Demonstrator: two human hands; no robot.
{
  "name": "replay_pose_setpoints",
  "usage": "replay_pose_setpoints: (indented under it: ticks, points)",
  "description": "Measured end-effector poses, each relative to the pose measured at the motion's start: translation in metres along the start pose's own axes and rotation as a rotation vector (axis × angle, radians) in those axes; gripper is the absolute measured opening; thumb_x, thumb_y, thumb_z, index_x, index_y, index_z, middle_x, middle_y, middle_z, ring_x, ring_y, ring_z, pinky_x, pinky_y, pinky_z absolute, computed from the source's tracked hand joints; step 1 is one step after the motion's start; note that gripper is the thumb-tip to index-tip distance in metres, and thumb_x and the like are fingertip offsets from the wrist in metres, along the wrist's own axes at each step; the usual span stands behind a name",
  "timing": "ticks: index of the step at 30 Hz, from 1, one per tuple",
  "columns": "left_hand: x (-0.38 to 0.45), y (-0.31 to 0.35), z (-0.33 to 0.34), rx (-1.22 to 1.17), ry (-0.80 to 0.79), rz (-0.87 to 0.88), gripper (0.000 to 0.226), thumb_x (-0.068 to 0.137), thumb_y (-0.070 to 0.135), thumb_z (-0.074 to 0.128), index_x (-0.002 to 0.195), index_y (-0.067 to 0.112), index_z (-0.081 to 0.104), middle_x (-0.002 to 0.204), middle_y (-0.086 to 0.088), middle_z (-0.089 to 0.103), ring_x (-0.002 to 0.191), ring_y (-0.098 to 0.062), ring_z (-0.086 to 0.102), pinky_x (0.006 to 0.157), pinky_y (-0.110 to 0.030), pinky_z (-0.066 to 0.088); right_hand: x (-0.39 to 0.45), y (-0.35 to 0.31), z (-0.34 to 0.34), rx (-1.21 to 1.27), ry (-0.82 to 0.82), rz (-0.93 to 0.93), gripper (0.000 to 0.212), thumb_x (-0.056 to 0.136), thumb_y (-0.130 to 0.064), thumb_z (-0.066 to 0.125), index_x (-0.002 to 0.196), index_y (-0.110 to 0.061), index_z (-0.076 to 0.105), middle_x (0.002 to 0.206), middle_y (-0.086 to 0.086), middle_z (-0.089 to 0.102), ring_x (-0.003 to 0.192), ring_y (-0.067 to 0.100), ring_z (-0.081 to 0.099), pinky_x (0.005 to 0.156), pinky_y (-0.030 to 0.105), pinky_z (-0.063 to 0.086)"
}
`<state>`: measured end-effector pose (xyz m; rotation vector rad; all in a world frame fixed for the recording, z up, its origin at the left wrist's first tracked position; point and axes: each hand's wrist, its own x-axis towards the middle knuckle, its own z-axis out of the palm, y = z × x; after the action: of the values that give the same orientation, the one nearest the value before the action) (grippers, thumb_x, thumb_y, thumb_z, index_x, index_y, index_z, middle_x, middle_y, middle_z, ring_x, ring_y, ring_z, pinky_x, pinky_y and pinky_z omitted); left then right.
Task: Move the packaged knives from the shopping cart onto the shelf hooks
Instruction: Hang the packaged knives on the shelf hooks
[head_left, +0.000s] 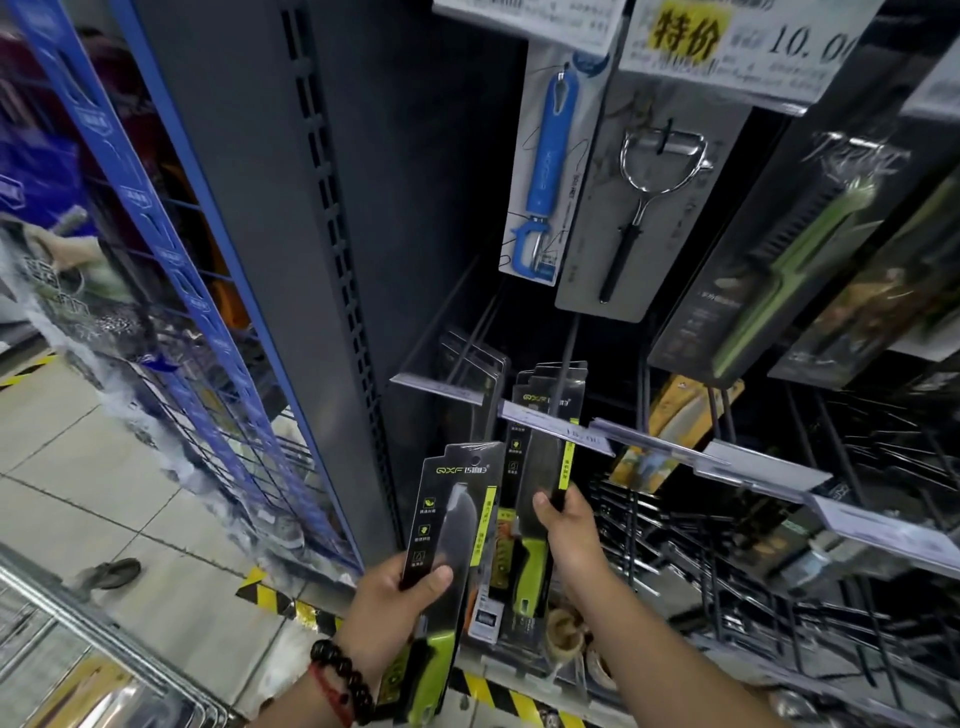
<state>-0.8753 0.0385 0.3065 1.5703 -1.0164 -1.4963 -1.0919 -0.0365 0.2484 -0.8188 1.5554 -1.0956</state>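
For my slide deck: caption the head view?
Left hand holds one knife pack; right hand steadies another on its hook.

A dark grey shelving upright (291, 218) with rows of slots runs from twelve o'clock down toward six. At nine o'clock a blue wire rack (171, 291) leans across the view, its mesh blurred. The floor (78, 467) at eight o'clock is pale tile with dark grout lines; yellow-and-black hazard tape (270, 597) edges the base of the shelving near six o'clock. At one o'clock hang white price signs (727, 47), one with a yellow patch and black characters. Clear label strips (649, 441) cross at three o'clock. The shelf recess behind is dim.
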Motion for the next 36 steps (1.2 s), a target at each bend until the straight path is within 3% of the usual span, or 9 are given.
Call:
replay_pose_setpoints:
  ticks: [4,10,17,20,23,27,29,32,36]
  points:
    - [-0.004,-0.006,0.001,-0.014,-0.008,-0.026,0.009,0.085,0.020,0.072,0.086,0.011,0.070,0.073,0.013,0.070,0.082,-0.012,0.064,0.073,-0.025,0.047,0.021,-0.018,0.002,0.072,0.012,0.086,0.065,0.096,-0.028,0.058,0.152,-0.016,0.027,0.155,0.000,0.033,0.140,0.025,0.037,0.117,0.044,0.028]
    - [-0.003,-0.005,0.005,0.088,-0.074,-0.010,0.020,0.091,0.021,0.065,0.096,0.002,0.066,0.059,0.017,0.058,0.067,-0.006,0.056,0.061,-0.018,0.040,0.040,-0.033,-0.008,0.038,0.043,0.121,0.057,0.095,-0.025,0.061,0.146,-0.012,0.039,0.146,0.012,0.048,0.132,0.031,0.047,0.111,0.047,0.035]
    - [0.011,0.003,0.025,0.151,-0.188,0.027,0.007,0.093,0.023,0.061,0.100,0.024,0.063,0.102,0.006,0.066,0.096,-0.008,0.061,0.079,-0.020,0.046,-0.006,-0.044,-0.013,-0.027,0.264,-0.043,0.038,0.093,-0.012,0.062,0.129,-0.012,0.050,0.128,0.010,0.056,0.106,0.024,0.056,0.088,0.034,0.043]
    - [0.019,0.004,0.034,0.160,-0.233,0.051,0.003,0.094,0.020,0.060,0.096,0.018,0.061,0.099,0.002,0.062,0.092,-0.011,0.058,0.077,-0.018,0.044,-0.039,-0.046,-0.007,0.174,0.099,-0.040,0.016,0.095,-0.021,0.058,0.110,-0.018,0.064,0.110,0.005,0.067,0.102,0.025,0.063,0.088,0.036,0.047]
    - [0.026,0.009,0.041,0.142,-0.277,0.080,0.007,0.095,0.017,0.058,0.099,0.023,0.060,0.103,0.009,0.063,0.098,-0.005,0.059,0.078,-0.011,0.045,-0.057,-0.043,-0.003,0.224,-0.130,0.022,0.046,0.077,-0.054,0.072,0.111,-0.023,0.068,0.124,0.006,0.066,0.121,0.027,0.058,0.105,0.050,0.041]
    - [0.028,0.023,0.045,0.137,-0.372,0.143,0.021,0.094,0.014,0.059,0.106,0.032,0.059,0.104,0.017,0.068,0.095,0.008,0.063,0.077,-0.008,0.047,-0.064,-0.055,0.005,0.150,-0.174,-0.085,0.014,0.092,-0.016,0.064,0.105,-0.018,0.069,0.108,0.007,0.074,0.104,0.028,0.068,0.094,0.044,0.051]
    - [0.029,0.031,0.041,0.274,-0.251,0.226,0.023,0.090,0.016,0.064,0.105,0.031,0.056,0.106,0.011,0.066,0.093,0.003,0.063,0.082,-0.016,0.050,-0.064,-0.063,0.007,0.133,-0.118,-0.136,0.013,0.093,-0.006,0.060,0.099,-0.015,0.067,0.098,0.005,0.075,0.094,0.024,0.069,0.088,0.041,0.052]
    - [0.020,0.053,0.020,0.433,0.168,0.539,0.042,0.082,0.012,0.070,0.119,0.024,0.053,0.112,0.005,0.054,0.102,-0.007,0.055,0.093,-0.031,0.050,-0.061,-0.067,0.004,0.084,-0.045,-0.162,0.012,0.094,-0.004,0.058,0.096,-0.013,0.065,0.092,-0.001,0.072,0.088,0.013,0.067,0.086,0.031,0.051]
    - [0.019,0.086,-0.021,0.573,0.651,0.998,0.070,0.074,0.020,0.076,0.133,0.015,0.039,0.135,-0.012,0.028,0.126,-0.033,0.032,0.114,-0.023,0.024,-0.058,-0.074,0.000,0.073,0.011,-0.194,0.009,0.096,-0.007,0.057,0.091,-0.013,0.061,0.086,-0.006,0.067,0.077,0.000,0.064,0.076,0.020,0.045]
